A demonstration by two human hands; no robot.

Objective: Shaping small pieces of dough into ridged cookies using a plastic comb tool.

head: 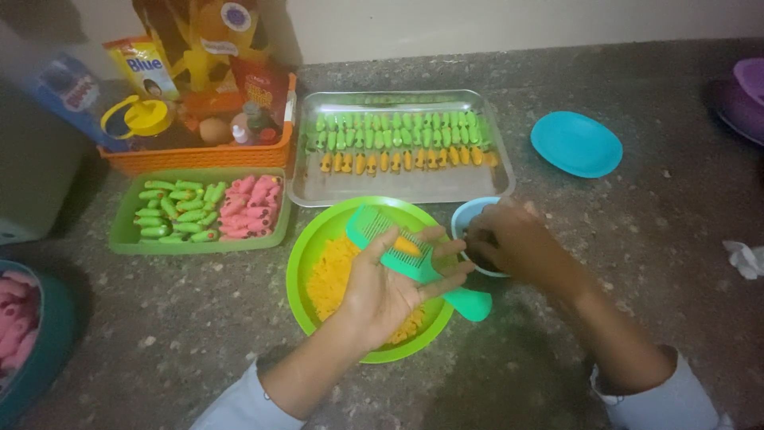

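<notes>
Presently the teal comb (398,248) lies flat across the upturned palm of the left hand (390,283), its long axis running diagonally: the toothed end points up and to the left, the rounded handle end down and to the right, past the fingertips. A small orange piece (407,246) rests on the teeth. Hand and comb sit above the green plate (314,239), which carries a spread of orange dough (330,279).

Left hand: fingers loosely extended beneath the comb, cradling rather than clenching it; thumb lies along the near side.

Right hand (509,243): fingers bunched and dipped into the light blue cup (469,215) just beside the plate. Whether they pinch anything cannot be determined; the cup's interior is dark and mostly covered by the hand.

Beyond, a metal tray (398,187) holds rows of small green and orange shaped pieces, too small to make out in detail. A green tray (127,235) at left holds green and pink pieces. A teal bowl (48,350) at the left edge and a purple object (744,91) at upper right are cut off by the frame
</notes>
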